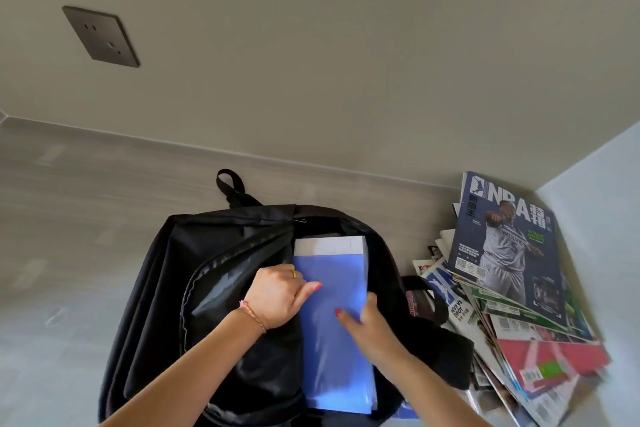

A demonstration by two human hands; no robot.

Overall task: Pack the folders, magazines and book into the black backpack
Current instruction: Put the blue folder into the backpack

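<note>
The black backpack (194, 274) lies open on the floor in front of me. A blue folder (332, 350) stands in its main opening, with a white book or pad (329, 244) behind it. My left hand (280, 295) grips the folder's left edge together with the bag's flap. My right hand (367, 321) holds the folder's right edge, thumb on its face. A loose pile of magazines (512, 302) lies to the right, an NBA issue (509, 246) on top.
The backpack sits on a wood-look floor (86, 191) near a beige wall with a dark socket plate (100, 36). A pale wall or panel (606, 191) closes the corner on the right, behind the magazines.
</note>
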